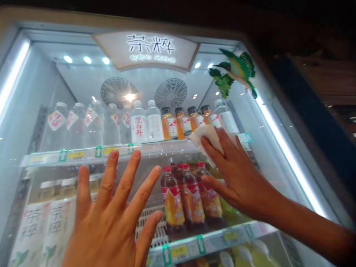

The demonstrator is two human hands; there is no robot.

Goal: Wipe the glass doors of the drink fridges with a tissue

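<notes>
My left hand (111,218) is raised in front of a lit drinks fridge, fingers spread wide and nothing in it. Its fingertips appear to rest on the fridge's glass door (150,178); the contact itself cannot be made out clearly. To the right, my right hand (239,178) has a white cloth or tissue (207,139) under its fingers, held flat toward the glass at the height of the upper shelf edge. Part of the cloth is hidden by the fingers. Red-labelled bottles (191,200) show behind the glass, between the two hands.
On the upper shelf (80,152) stand clear water bottles (91,122) and amber bottles with black caps (169,122). White-labelled bottles (33,230) are at lower left. A lit sign (147,52) crowns the fridge; a bird decoration (236,70) is at upper right.
</notes>
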